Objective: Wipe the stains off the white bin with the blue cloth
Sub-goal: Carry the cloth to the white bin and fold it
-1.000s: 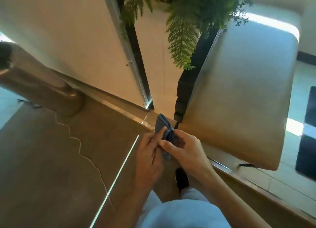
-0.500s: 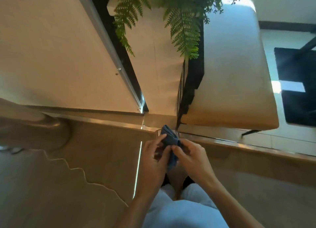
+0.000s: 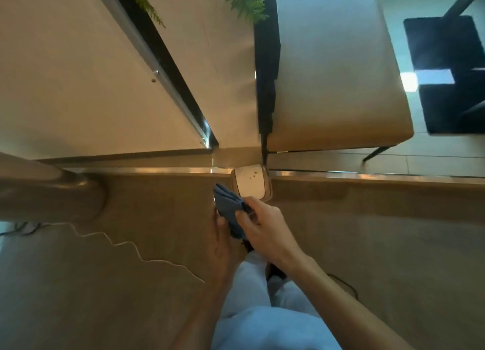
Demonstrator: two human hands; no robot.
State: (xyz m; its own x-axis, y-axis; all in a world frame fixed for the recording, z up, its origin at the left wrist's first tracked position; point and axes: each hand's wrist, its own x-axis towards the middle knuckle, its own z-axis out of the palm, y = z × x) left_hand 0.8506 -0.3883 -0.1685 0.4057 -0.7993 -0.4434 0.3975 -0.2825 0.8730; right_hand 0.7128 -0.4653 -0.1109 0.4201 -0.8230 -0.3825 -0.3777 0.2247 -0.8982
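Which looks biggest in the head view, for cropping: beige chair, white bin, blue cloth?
1. beige chair, by far the largest.
2. white bin and blue cloth look alike; the cloth is nearer the camera and partly covered by the right hand, so no ranking.

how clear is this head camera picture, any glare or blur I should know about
Head view: soft overall, wide-angle bending at the edges; glare along the metal floor strip; brown spots on the white bin still readable; blue cloth and right hand fairly sharp, left hand in shadow.
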